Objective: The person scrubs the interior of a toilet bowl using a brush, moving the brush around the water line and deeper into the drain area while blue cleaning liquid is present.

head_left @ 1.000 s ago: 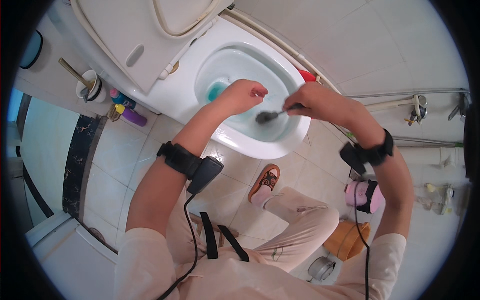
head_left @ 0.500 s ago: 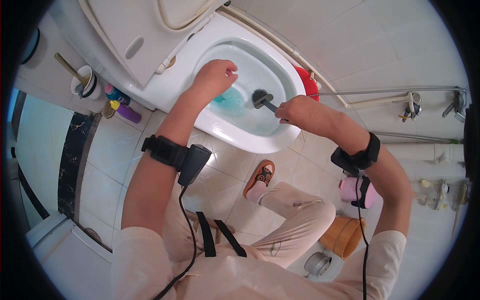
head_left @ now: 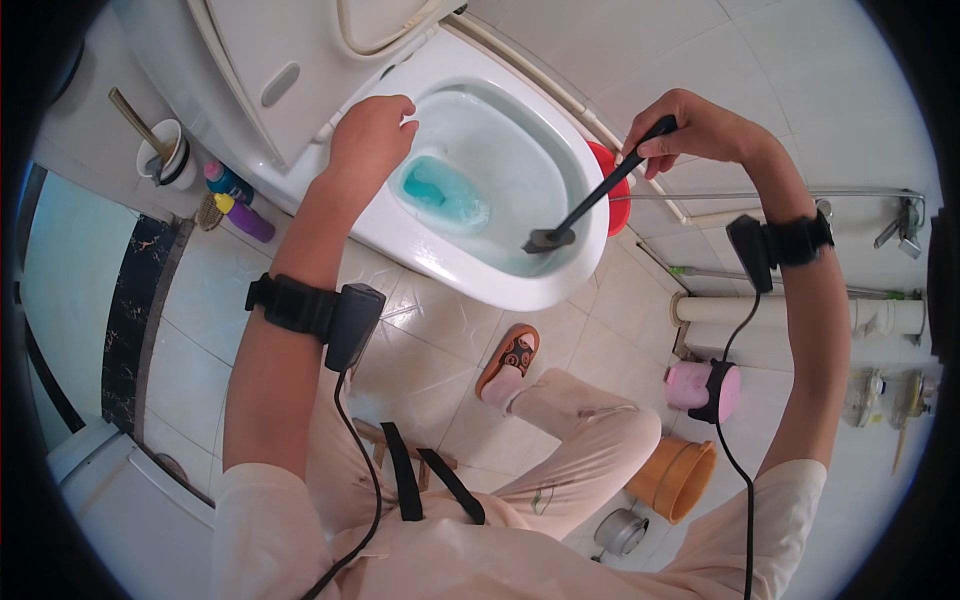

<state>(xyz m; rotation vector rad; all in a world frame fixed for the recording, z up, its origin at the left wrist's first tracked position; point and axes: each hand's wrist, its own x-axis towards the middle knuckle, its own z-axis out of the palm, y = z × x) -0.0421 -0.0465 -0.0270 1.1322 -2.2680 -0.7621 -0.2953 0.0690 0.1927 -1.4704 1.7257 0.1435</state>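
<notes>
Toilet brush [head_left: 596, 201], gripped in my right hand [head_left: 690, 130], reaches into the toilet bowl [head_left: 520, 290] holding blue water [head_left: 440, 192]; my left hand [head_left: 368, 135] rests loosely curled on its rim.

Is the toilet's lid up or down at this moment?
Up. The lid leans back and the white bowl lies open, blue water showing inside. The left hand rests on the rim; the right hand holds a black brush.

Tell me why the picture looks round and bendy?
Head view: a fisheye lens bends the pipes and floor tiles toward the dark rim; lighting is bright and even; the toilet bowl, brush and both hands stay sharp.
</notes>
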